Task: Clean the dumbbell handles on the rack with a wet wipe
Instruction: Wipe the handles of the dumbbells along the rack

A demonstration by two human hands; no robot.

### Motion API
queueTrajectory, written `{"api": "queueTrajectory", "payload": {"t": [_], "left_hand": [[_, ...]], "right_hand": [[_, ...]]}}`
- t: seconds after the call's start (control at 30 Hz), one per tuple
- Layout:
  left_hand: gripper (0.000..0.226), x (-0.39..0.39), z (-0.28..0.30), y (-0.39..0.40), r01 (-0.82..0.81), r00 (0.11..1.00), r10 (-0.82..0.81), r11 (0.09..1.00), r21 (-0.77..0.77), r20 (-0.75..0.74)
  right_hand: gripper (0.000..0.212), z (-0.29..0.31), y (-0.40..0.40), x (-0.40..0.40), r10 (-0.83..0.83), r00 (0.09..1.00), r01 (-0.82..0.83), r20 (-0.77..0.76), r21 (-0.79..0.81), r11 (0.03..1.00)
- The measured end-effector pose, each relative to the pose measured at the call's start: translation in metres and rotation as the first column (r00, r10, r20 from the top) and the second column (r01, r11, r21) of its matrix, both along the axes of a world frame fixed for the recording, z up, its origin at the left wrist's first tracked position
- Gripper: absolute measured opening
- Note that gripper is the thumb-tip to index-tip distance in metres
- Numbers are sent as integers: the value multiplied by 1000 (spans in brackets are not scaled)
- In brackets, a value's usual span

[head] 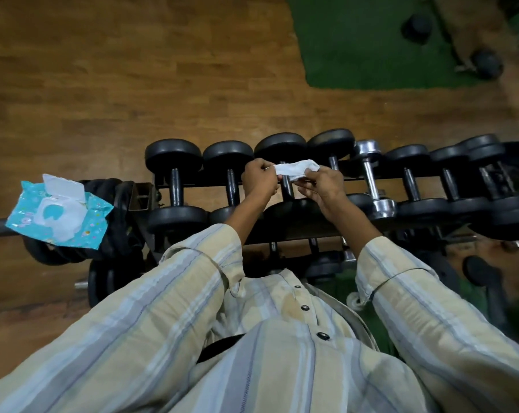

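Handle (286, 181) of the third dumbbell is lying directly under the wipe (295, 170), running away from me. I'm pinching the wipe's ends with left hand (259, 177) and right hand (323, 183), stretching it crosswise above that handle; right hand sits slightly nearer.

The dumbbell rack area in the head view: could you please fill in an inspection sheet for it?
Surface: black rack, top row full of dumbbells side by side.
Job's things: white wipe stretched between both hands above a black dumbbell's handle; one chrome dumbbell among the black ones.
Clutter: open blue wipe pack lying on weight plates left of the rack.
Grippers: left hand and right hand each pinch an end of the wipe.
Cables: nothing seen.
Surroundings: wooden floor, green mat with loose dumbbells.
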State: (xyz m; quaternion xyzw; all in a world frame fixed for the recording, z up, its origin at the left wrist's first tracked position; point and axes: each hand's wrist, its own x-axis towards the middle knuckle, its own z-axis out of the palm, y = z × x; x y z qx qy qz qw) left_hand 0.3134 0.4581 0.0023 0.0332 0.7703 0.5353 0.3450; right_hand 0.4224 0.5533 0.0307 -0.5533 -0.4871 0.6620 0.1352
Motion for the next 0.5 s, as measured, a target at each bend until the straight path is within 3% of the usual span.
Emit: {"api": "queueTrajectory", "payload": {"t": [0.27,0.4,0.5], "left_hand": [[14,17,6,13,-9,998,5,999,47,69],[16,24,6,25,-38,998,36,999,33,44],[2,31,6,37,-96,995,97,995,-16,21]], "right_hand": [[29,1,20,7,20,994,-27,-111,-59,998],[15,0,38,2,108,969,-143,-222,-147,979],[10,-1,53,2,187,963,-211,-192,-111,971]]}}
